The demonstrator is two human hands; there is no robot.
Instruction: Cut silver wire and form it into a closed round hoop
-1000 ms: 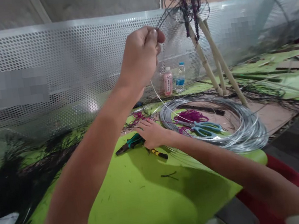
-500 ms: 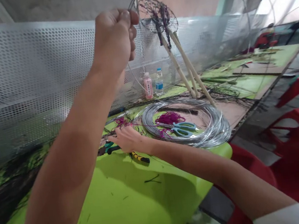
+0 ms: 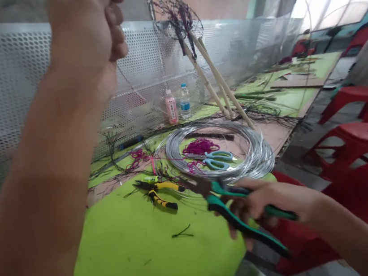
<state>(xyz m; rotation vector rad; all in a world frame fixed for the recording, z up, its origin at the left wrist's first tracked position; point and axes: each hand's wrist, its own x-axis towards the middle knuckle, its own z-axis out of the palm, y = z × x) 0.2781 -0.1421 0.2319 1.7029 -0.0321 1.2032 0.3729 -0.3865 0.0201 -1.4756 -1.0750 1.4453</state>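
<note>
Pliers point(image 3: 221, 208) held just past the counter's point(image 3: 134, 253) near edge, close to the wire coil point(image 3: 259, 155).
Judged rigid and fairly heavy, with non-slip green handles; right hand point(image 3: 266, 199) fingers wrapped round both handles; left hand point(image 3: 84, 29) raised, fisted shut.

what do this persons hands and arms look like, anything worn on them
Nothing is worn on them that shows. The left hand and the right hand are bare, with no gloves, and no ring shows on the fingers. The left forearm and the right forearm are bare too: no watch, no band, and no sleeve in view.
</note>
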